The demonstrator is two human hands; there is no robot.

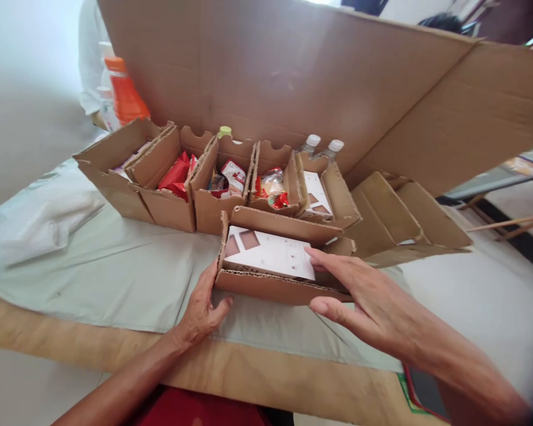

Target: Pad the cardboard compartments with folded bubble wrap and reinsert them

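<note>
A long open cardboard box [270,290] sits on the cloth in front of me, with a flat white printed box [270,254] lying inside it. At its left end, my left hand [199,316] grips the corner, fingers along the end wall and thumb toward the front side. My right hand [364,302] reaches over the right part. Its fingertips touch the right end of the white box, while the thumb is spread apart outside the front wall. Nothing is clasped in that hand. Part of the cardboard box's right end is hidden behind it.
Behind stands a row of cardboard bins [171,210] holding red packets [175,174], snack bags [273,186] and another white box [317,192]. A tall cardboard panel [266,71] rises behind them. Bottles with an orange one [127,94] are at left, near a plastic bag [44,228].
</note>
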